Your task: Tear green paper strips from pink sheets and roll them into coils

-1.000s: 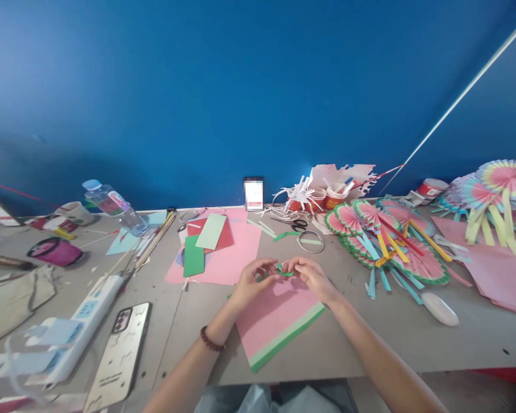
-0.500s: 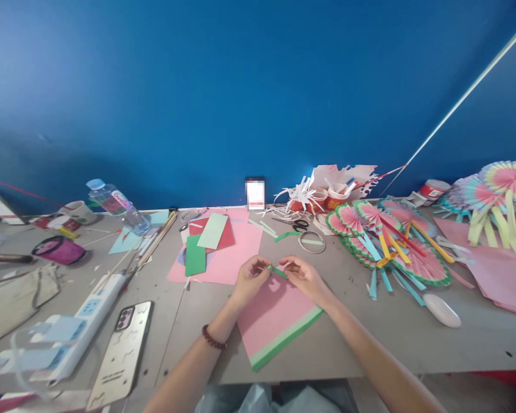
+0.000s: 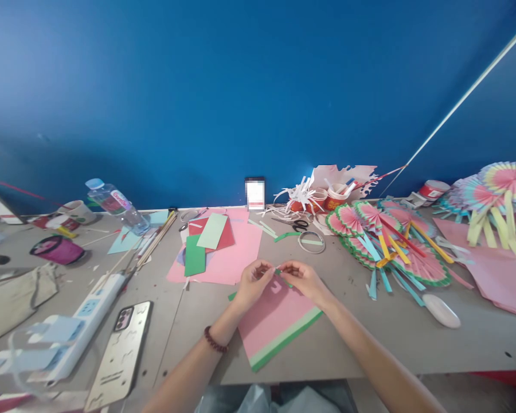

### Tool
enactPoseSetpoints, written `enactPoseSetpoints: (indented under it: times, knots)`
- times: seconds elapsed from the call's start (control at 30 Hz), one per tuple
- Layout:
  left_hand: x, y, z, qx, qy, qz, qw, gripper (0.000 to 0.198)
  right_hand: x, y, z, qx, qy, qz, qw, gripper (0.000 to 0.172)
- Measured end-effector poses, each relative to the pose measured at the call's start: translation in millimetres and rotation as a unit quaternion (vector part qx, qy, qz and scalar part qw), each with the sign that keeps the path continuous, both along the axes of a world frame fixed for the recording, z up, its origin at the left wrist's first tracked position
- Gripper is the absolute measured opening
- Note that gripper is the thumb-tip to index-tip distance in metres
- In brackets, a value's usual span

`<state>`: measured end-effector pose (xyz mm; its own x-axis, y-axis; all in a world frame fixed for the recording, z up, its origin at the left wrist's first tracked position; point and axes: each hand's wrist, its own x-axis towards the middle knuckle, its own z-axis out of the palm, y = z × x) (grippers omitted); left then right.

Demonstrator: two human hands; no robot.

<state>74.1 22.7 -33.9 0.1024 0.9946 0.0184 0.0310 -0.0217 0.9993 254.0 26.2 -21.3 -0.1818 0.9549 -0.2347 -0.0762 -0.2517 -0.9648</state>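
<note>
A pink paper sheet (image 3: pixel 275 321) lies on the table in front of me, with light green and dark green paper bands along its near edge. Dark green also shows at its far edge, where both hands meet. My left hand (image 3: pixel 256 282) is closed in a pinch there, fingertips on the green paper strip (image 3: pixel 278 272). My right hand (image 3: pixel 301 280) pinches from the other side, its fingertips almost touching the left ones. A small pale bit shows between the fingertips, too small to make out. Most of the strip is hidden by my fingers.
Green and red paper pieces (image 3: pixel 195 256) lie on pink paper ahead. Black scissors (image 3: pixel 300 225) and a tape roll (image 3: pixel 312 242) are beyond my right hand. Pleated paper fans (image 3: pixel 391 241) and a white computer mouse (image 3: pixel 441 311) lie right; a phone (image 3: pixel 119 353) and power strip (image 3: pixel 86 310) left.
My hands have drawn closer together at the sheet's far edge, covering more of the green strip. A green end now shows beside my left wrist. The sheet has hardly moved.
</note>
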Motion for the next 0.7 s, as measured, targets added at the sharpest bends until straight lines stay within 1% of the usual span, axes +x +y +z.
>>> enactPoseSetpoints:
  times: [0.07, 0.13, 0.23, 0.37, 0.53, 0.7]
  knots:
    - [0.2, -1.1, 1.8, 0.009, 0.018, 0.011, 1.000, 0.033, 1.0, -0.2, -1.4, -0.005, -0.004, -0.001, 1.000, 0.037]
    - [0.9, -2.8, 4.4, 0.022, 0.055, 0.020, 0.998, 0.030, 1.6, 0.2, -3.4, -0.005, -0.004, -0.007, 1.000, 0.036]
    - [1.5, -4.3, 6.5, 0.058, 0.101, 0.038, 0.992, 0.024, 1.6, 0.9, -4.8, -0.008, 0.001, -0.019, 1.000, 0.033]
    - [0.2, -2.8, 3.7, 0.076, 0.102, 0.055, 0.990, 0.025, 0.2, -0.4, -0.6, -0.015, 0.010, -0.020, 1.000, 0.032]
    - [-0.2, -2.1, 0.7, 0.080, 0.104, 0.060, 0.990, 0.027, -1.4, -0.3, 1.3, -0.015, 0.040, -0.018, 0.999, 0.040]
    - [-0.3, -4.9, 2.5, 0.080, 0.137, 0.052, 0.986, 0.022, -0.5, 5.2, -1.6, -0.035, 0.051, -0.022, 0.998, 0.045]
